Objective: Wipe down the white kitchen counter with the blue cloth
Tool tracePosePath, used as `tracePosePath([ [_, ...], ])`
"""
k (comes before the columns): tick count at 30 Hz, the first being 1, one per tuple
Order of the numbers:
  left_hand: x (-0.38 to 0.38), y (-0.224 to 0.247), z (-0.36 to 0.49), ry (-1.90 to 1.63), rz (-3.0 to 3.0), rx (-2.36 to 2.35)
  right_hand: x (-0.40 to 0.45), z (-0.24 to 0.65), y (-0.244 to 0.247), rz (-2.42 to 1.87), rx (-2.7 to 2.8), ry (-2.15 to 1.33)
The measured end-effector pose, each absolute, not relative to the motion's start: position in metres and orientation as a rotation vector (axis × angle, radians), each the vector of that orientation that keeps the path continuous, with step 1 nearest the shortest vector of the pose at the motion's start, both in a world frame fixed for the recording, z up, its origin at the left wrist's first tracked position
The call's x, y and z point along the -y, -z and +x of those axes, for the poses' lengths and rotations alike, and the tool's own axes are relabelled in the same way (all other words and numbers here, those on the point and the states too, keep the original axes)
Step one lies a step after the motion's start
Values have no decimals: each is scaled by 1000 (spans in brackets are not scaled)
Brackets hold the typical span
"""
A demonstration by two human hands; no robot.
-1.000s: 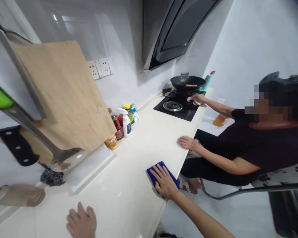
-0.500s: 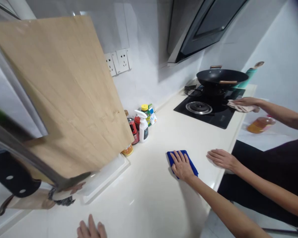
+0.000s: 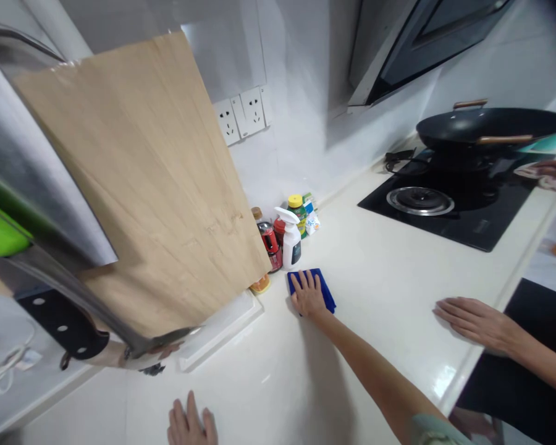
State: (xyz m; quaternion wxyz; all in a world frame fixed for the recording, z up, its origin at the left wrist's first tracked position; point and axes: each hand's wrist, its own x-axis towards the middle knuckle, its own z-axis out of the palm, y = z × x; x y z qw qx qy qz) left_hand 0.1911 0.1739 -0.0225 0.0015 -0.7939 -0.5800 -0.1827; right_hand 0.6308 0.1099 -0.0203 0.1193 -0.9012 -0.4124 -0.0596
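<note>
My right hand (image 3: 309, 296) presses a folded blue cloth (image 3: 326, 292) against the white countertop (image 3: 389, 321), its fingers spread over the cloth and holding it there. Just beyond the cloth stands a white spray bottle (image 3: 291, 247). At the bottom edge, my left hand (image 3: 191, 423) rests on the counter with its fingers apart and nothing in it; its wrist is out of frame. A white raised ledge (image 3: 222, 330) lies between my left hand and the wooden board.
A large wooden board (image 3: 167, 185) leans at left, behind a blurred ladle (image 3: 134, 340) and a black knife handle (image 3: 62, 324). Jars and a yellow-capped bottle (image 3: 296, 213) line the wall. A wok (image 3: 486, 127) sits on the black stove (image 3: 467, 216). A co-worker's hand (image 3: 479, 321) rests at right.
My right hand has slid the blue cloth leftward along the counter, closer to the spray bottle. The view has turned somewhat to the left. My left hand still rests on the counter.
</note>
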Motion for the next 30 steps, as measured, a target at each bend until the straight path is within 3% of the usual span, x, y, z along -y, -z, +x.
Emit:
tracePosePath([
  [7, -175, 31, 185, 638, -2503, 1832, -90, 568, 15, -2382, 1591, 128],
  [12, -179, 41, 180, 701, -2508, 1833, -62, 570, 25, -2199, 1747, 167],
  [20, -176, 38, 181, 663, -2497, 1852, -93, 597, 25, -2481, 1423, 169],
  [30, -172, 26, 184, 562, -2503, 1841, -132, 616, 24, -2587, 1416, 104],
])
